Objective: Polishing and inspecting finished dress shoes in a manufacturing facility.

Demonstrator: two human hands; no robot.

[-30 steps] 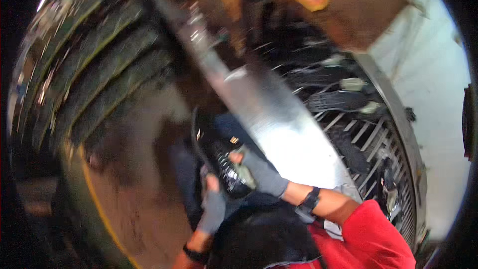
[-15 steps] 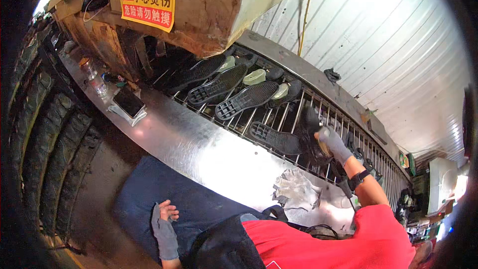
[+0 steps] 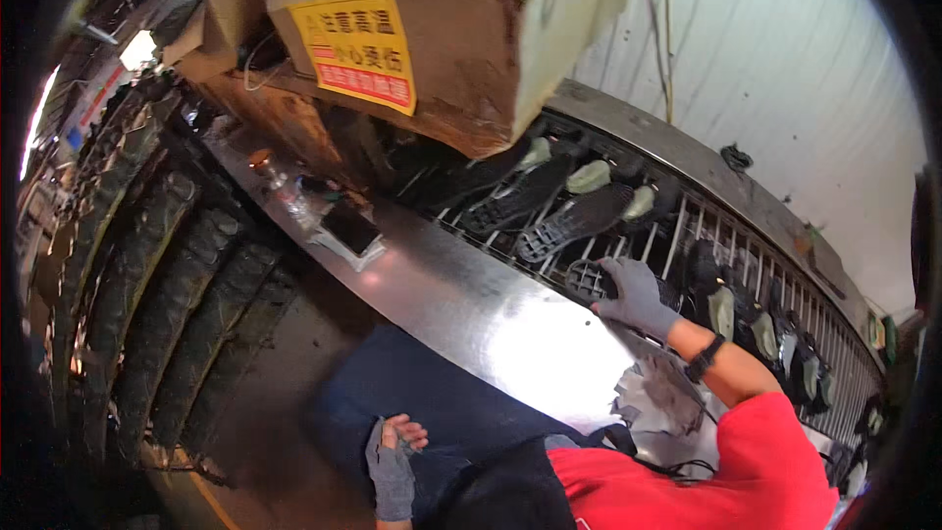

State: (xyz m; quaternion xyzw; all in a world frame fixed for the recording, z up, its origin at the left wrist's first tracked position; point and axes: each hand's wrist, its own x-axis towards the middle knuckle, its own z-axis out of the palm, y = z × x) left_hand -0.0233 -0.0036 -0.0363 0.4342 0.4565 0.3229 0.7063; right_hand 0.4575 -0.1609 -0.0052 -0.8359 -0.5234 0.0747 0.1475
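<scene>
My right hand, in a grey glove, is closed on a black rubber shoe sole at the near edge of a metal-barred rack. The glove hides much of the sole. Just left of it on the bars lie more black soles, with black shoes with pale green parts behind them. Over my dark-clothed lap rests my left hand, in a grey glove with bare fingertips. Its fingers are loosely curled, apart and hold nothing.
A large boxy machine cover with a yellow-red warning label overhangs the rack. A phone and a clear bottle sit on the metal ledge. Whitish cloth lies near my right forearm. Rows of black shoe parts stand left.
My right hand has left a shoe farther right and come onto the sole nearer the ledge. The whole view has shifted, and my left hand stays over my lap.
</scene>
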